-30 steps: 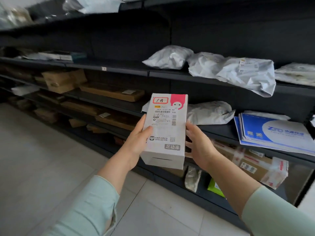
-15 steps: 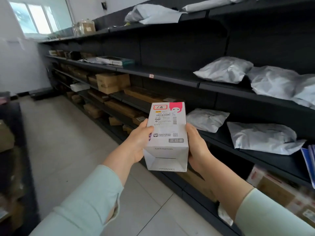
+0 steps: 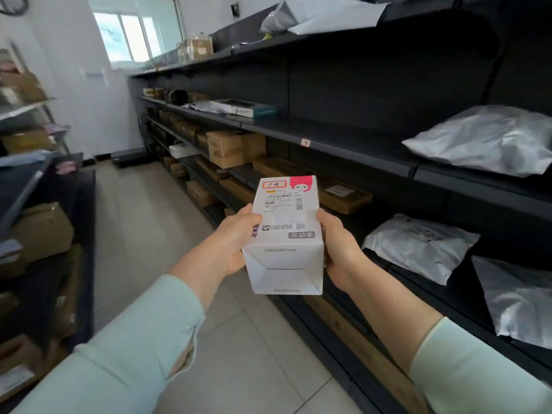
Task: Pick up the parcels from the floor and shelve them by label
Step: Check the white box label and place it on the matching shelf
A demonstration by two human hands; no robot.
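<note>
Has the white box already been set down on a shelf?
No: the white box is held in mid-air in front of the shelves, left hand and right hand on its opposite sides.

The white carton [image 3: 286, 231] looks like smooth matt paperboard, with a printed paper shipping label [image 3: 283, 198] stuck on top and a slightly shinier pink patch at one corner. The shelving [image 3: 343, 138] reads as dark painted metal, matt, pretty even finish. The mailer bags [image 3: 490, 138] on it are grey plastic film, crinkly and a bit glossy where the light hits. Further down, the brown boxes [image 3: 234, 147] are plain corrugated cardboard, dull and rough-looking, some with tape, can't tell what kind. The floor [image 3: 143, 222] is pale tile, smooth with a soft sheen. The sleeves [image 3: 134, 354] are a mint-green cloth, soft and matt.
</note>
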